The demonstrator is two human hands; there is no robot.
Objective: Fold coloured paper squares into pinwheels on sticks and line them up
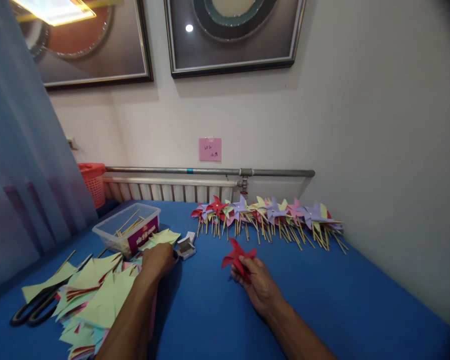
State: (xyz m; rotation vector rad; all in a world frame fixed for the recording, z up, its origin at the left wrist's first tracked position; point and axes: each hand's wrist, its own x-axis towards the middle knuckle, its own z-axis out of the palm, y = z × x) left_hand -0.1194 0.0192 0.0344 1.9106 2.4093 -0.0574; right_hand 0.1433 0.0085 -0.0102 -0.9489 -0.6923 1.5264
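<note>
So the right hand (260, 287) comes in from the near right, forearm slanting up toward the middle of the blue table (210, 310), and it's got a red pinwheel (237, 258) pinched between thumb and fingers. That grip is narrow, with the thumb lying over the red paper and the fingers curled around underneath. The pinwheel is held up front and center, a bit nearer than the long row of finished pinwheels (273, 211) lying along the far right edge, sticks pointing mostly toward the near side. The left hand (158, 260) is stretched out farther to the left, back of the hand up, wrist bent a little and fingers tucked away from view. Something dark pokes out by its fingertips, but I honestly can't tell what it is or whether the grip is closed on it. Its forearm passes right over the edge of a messy pile of cut paper (101, 295), mostly pale green on top. Just right of that hand there's a small white box (186, 248), and just past it on the far left side a clear tub (110, 243) of sticks. Black-handled scissors (52, 289) lie left of the pile.
</note>
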